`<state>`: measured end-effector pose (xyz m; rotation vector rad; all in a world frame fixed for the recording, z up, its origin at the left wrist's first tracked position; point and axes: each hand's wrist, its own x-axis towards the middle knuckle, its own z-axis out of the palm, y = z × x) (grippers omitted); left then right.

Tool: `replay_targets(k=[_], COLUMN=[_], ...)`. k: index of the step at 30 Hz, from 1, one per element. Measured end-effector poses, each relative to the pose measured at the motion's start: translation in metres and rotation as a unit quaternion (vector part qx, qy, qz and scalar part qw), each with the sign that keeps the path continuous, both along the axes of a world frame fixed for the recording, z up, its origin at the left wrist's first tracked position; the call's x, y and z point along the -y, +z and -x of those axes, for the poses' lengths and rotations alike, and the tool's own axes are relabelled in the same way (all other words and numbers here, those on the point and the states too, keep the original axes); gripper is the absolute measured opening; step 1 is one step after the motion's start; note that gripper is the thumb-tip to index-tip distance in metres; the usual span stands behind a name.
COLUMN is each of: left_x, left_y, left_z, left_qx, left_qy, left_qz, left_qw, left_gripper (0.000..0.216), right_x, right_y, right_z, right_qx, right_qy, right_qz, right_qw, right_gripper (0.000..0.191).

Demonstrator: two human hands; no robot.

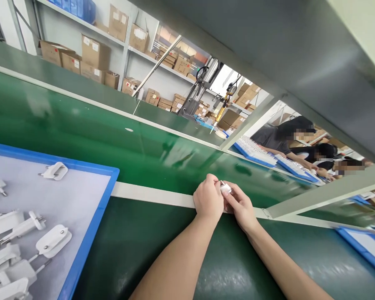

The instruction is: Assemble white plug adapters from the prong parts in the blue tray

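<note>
My left hand [208,199] and my right hand [242,206] meet over the white strip [150,195] that edges the green conveyor belt [81,129]. Between their fingertips sits a small white plug part [226,188] with a metal pin showing; both hands pinch it. At the lower left lies a blue-framed tray [93,216] with a grey surface, holding several white two-pin plug pieces [53,240], well apart from my hands.
Dark green bench top [143,258] lies under my forearms. A metal frame bar [325,193] runs to the right. Other people sit further down the line at blue trays [256,152]. Another blue tray [365,246] is at right. Shelves of cardboard boxes [95,58] stand behind.
</note>
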<state>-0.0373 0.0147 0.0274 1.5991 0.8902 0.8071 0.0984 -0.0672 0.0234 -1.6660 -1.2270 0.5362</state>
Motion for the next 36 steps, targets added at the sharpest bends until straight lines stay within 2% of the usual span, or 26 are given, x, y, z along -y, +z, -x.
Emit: replay_targets(k=[12,18,24,30,36], left_x=[0.002,0.005,0.006,0.009,0.01], left_y=[-0.01,-0.018,-0.021,-0.023,-0.024], left_z=[-0.005,-0.006,-0.005,-0.005,-0.005], left_qx=[0.037,0.088,0.107,0.098,0.101], left_qy=[-0.008,-0.037,-0.085,-0.087,-0.079], left_qz=[-0.034,-0.049,-0.044,-0.03,-0.017], left_qw=[0.999,0.994,0.99,0.991,0.992], left_gripper=[0.011,0.015,0.017,0.018,0.021], right_x=[0.004,0.007,0.009,0.011,0.011], right_y=[0.003,-0.006,-0.011,-0.015,-0.016], right_z=[0.007,-0.001,-0.005,-0.006,-0.004], right_qx=[-0.011,0.001,0.053,0.068,0.045], right_qy=[0.044,0.072,0.055,0.039,0.039], right_qz=[-0.093,-0.136,-0.199,-0.206,-0.197], right_qw=[0.995,0.988,0.977,0.975,0.979], right_gripper=[0.043,0.033,0.026,0.023,0.028])
